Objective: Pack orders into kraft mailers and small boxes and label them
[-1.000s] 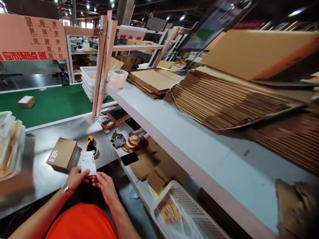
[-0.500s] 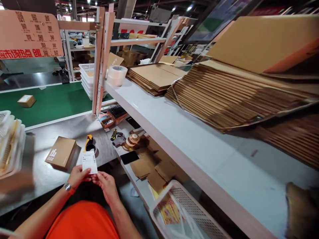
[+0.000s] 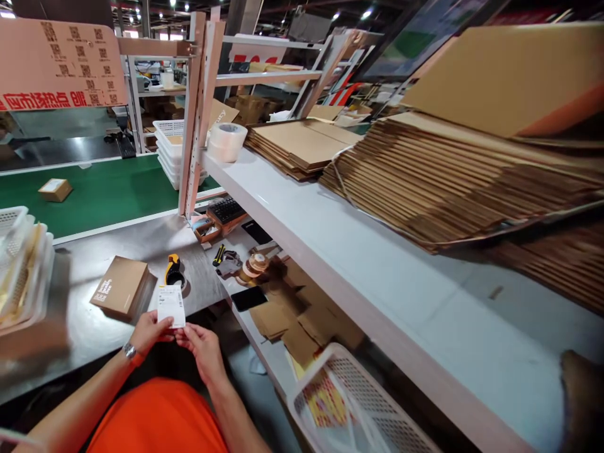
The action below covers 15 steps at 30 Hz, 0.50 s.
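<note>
A white printed label [image 3: 170, 306] is held up in front of me, over the near edge of the metal table [image 3: 198, 296]. My left hand [image 3: 151, 331] pinches its lower left side between thumb and fingers. At its lower right corner, my right hand [image 3: 201, 345] is closed on the same label. Left of the label, a brown cardboard box [image 3: 120, 286] with white lettering lies on the table. Just behind the label sits a yellow and black tape dispenser [image 3: 174, 272], partly covered by it.
Stacked white baskets [image 3: 28, 270] stand at the left. Beyond the table runs a green conveyor [image 3: 108, 189] carrying a small box [image 3: 55, 189]. To my right, a white shelf [image 3: 377, 270] bears flattened cartons [image 3: 453, 182] and tape rolls [image 3: 226, 142]. Below is a plastic basket [image 3: 363, 390].
The view has shifted slightly, so the surroundings sit a little farther right. Both hands keep their hold on the label, nearly still.
</note>
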{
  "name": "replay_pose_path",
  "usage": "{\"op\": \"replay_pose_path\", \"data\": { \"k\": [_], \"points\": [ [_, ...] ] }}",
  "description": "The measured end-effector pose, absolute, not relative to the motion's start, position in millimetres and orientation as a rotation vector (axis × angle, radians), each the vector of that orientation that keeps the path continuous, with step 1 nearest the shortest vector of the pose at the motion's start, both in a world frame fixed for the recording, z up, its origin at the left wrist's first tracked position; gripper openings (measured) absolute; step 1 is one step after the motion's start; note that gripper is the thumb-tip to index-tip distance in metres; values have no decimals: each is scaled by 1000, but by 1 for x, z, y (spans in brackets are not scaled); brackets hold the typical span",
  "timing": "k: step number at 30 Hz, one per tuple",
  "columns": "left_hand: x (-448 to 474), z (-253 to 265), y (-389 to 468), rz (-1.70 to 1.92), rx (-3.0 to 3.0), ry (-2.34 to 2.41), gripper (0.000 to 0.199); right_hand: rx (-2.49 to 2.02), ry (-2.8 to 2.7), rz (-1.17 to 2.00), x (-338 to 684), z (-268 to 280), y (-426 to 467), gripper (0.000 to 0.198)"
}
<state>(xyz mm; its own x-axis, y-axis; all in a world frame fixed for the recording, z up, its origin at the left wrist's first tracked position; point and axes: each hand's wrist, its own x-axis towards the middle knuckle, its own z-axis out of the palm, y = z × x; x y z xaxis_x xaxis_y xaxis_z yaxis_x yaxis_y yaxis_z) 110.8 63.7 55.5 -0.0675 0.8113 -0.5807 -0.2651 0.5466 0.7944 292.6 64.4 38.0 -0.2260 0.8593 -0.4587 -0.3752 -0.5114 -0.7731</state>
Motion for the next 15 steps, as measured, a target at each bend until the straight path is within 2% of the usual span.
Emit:
{"op": "replay_pose_path", "data": {
  "k": [3,6,11,15],
  "points": [
    [107,41,60,874,713,1487,42,-1214,-724,1799,292,33,63,65],
    [105,25,51,965,1074,1705,60,-1255,-777,1754,292,29,61,64],
    [106,19,34,932,1593,1495,44,-1250,-927,1765,293,29,56,57],
    [115,30,29,833,1593,1430,51,-1216,-1013,1824,298,27,51,52]
  ]
}}
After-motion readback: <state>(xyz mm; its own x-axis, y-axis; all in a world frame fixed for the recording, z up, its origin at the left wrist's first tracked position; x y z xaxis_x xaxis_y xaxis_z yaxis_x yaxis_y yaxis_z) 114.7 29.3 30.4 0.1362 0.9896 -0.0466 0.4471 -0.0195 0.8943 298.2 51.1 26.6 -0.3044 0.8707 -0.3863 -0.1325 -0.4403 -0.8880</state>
